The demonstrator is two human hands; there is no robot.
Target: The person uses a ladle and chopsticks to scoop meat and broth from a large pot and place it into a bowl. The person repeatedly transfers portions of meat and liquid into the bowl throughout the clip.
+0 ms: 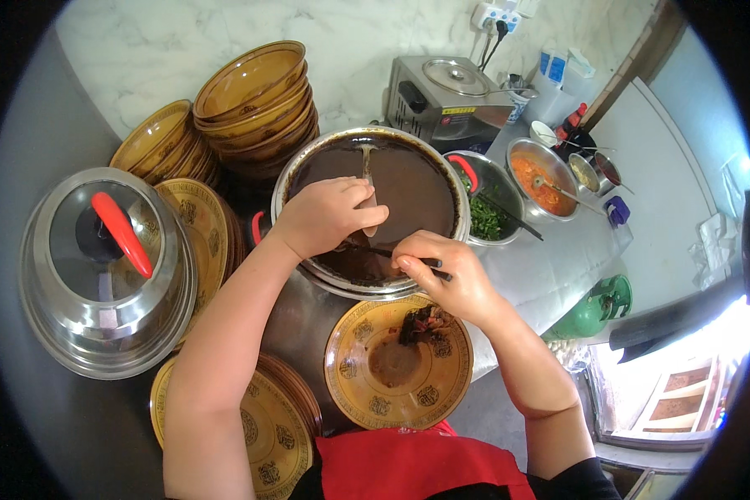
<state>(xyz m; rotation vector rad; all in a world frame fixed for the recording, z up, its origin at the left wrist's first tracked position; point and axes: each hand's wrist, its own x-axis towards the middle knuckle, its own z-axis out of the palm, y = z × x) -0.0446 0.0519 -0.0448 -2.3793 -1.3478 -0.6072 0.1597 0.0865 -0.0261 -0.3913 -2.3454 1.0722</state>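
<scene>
Ladle (367, 179) gripped in left hand (325, 215) over pot (373, 210); chopsticks (392, 254) pinched in right hand (446, 275). Best kept low over bowl (398, 362), so drips are caught.

ladle (368, 179) handle upright in dark broth | chopsticks (392, 254) level over pot rim

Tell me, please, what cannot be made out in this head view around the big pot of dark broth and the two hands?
- Head view: the left hand covers the handle of the utensil standing in the large steel pot of dark broth.
- The right hand hides how its dark chopsticks are gripped.
- The dark food in the yellow patterned bowl is too small to identify.
</scene>
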